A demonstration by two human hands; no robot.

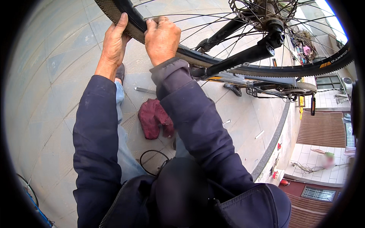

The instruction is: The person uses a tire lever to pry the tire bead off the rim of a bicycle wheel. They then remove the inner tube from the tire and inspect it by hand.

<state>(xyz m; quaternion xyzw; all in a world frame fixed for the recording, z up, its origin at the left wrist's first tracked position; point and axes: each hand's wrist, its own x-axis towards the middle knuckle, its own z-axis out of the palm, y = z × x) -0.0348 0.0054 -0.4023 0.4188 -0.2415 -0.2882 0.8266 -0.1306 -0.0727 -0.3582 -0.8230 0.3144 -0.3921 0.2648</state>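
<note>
A bicycle wheel with a black tyre (262, 71) crosses the upper part of the head view. Its spokes run to a dark hub (274, 23) with a disc rotor beside it, between black fork legs (243, 59). My left hand (113, 47) is wrapped round the tyre's outer side, its thumb lying along the tread and its other fingers mostly hidden. Just to the right, my right hand (163, 40) is closed on the tyre and rim, with the thumb pressed near the rim's inner edge. Its fingertips are partly hidden, so anything small in them cannot be made out.
A dark red cloth (151, 118) lies on the tiled floor (61, 114) between my feet, near a flat metal strip (143, 90). The bicycle's frame and pedal (313, 105) extend right. A blue bicycle part (36, 205) shows lower left; buildings stand at the right.
</note>
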